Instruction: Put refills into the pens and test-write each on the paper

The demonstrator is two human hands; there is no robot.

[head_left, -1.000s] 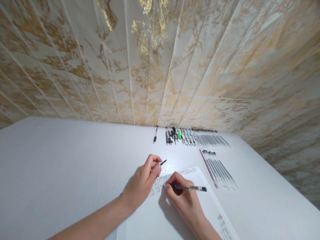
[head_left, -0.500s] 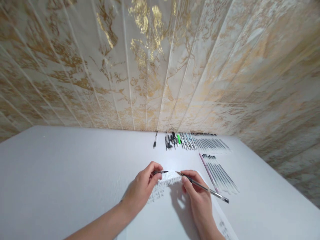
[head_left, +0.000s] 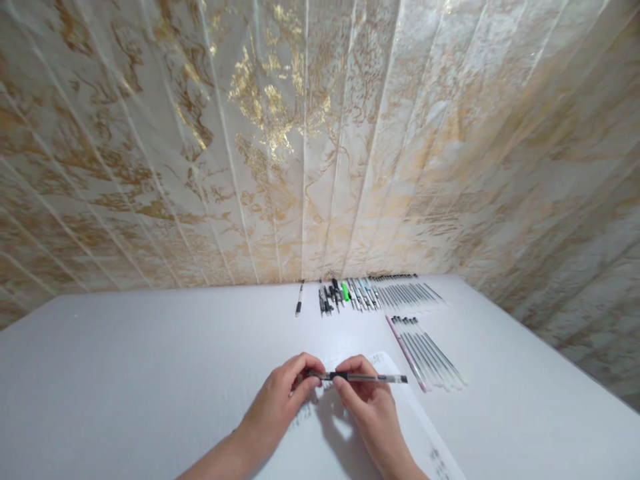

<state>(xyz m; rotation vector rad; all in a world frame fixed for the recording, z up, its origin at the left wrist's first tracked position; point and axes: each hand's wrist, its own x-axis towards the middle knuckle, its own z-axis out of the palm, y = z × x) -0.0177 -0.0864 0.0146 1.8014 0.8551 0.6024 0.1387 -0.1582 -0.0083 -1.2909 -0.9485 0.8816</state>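
Note:
Over a sheet of paper (head_left: 407,417) with dark handwriting, my two hands are close together. My right hand (head_left: 373,410) pinches a clear-barrelled pen (head_left: 369,378) by its black grip, the barrel lying nearly level and its end sticking out to the right. In my left hand (head_left: 280,393), thumb and fingers close on a slim dark piece that looks like a pen cap (head_left: 320,377). Cap and pen tip are in line and seem to meet between the hands; fingers hide how far one sits in the other.
Capped clear pens (head_left: 430,357) lie in a row at right, beside a pink pen (head_left: 406,353). Further back are more clear pens (head_left: 413,293), assorted pens and a green one (head_left: 345,291). One pen (head_left: 299,298) lies apart. A patterned curtain (head_left: 250,200) borders the white table (head_left: 125,373).
My hands have come together, and the gap between the pen tip and the left-hand piece has closed. The pen has turned from slanting to nearly level. The view has tilted up slightly.

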